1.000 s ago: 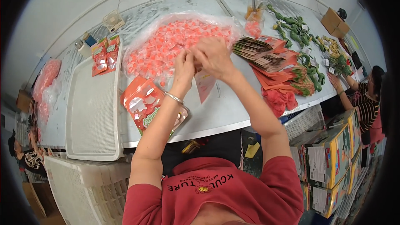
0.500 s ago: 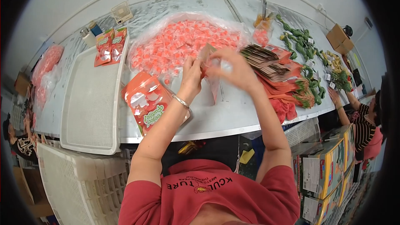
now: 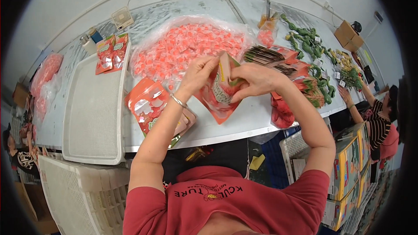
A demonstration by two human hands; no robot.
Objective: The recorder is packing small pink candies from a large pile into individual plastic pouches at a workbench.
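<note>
My left hand [image 3: 198, 75] pinches one edge of a red printed pouch [image 3: 217, 112] above the near middle of the table. My right hand [image 3: 259, 80] grips the pouch's other side, fingers at its upper part. The pouch stands tilted between my hands, its upper edge spread apart; its inside does not show. Behind it lies a big heap of pink-and-white wrapped sweets [image 3: 187, 45] on clear plastic sheeting. More red pouches [image 3: 146, 102] lie by my left forearm. To my right, flat pouches [image 3: 267, 56] are fanned out in a stack.
A white mesh tray [image 3: 93, 104] sits at left, two red pouches [image 3: 112, 52] on its far end. Green knitted-looking strips [image 3: 309, 43] and a red bundle [image 3: 282, 112] lie at right. Stacked crates [image 3: 82, 191] and boxes [image 3: 348, 178] flank me. A co-worker [image 3: 381, 122] is at right.
My right hand has come down to grip the pouch and has spread its upper edge. The pouch now faces me with its printed front, and my right elbow has swung outward.
</note>
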